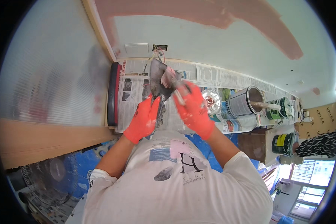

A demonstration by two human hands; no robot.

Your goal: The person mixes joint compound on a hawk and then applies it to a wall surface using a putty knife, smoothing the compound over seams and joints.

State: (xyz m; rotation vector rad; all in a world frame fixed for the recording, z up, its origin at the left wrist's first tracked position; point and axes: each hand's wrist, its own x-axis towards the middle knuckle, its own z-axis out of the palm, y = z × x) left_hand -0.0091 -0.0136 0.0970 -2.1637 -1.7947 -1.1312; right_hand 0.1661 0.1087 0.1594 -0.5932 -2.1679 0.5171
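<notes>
Head view: we see the orange-gloved left hand (pixel 142 120) grip a flat, dark-grey plate (pixel 156 85), apparently steadying soft pink paste (pixel 168 77) for the slim, blurred tool (pixel 178 96) the orange-gloved right hand (pixel 194 110) grips.

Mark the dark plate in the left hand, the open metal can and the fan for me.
Dark plate (pixel 156 79): head view, on its flat face.
Open metal can (pixel 238 104): head view, on its outer side wall.
Fan (pixel 57 170): head view, on its central hub.
</notes>
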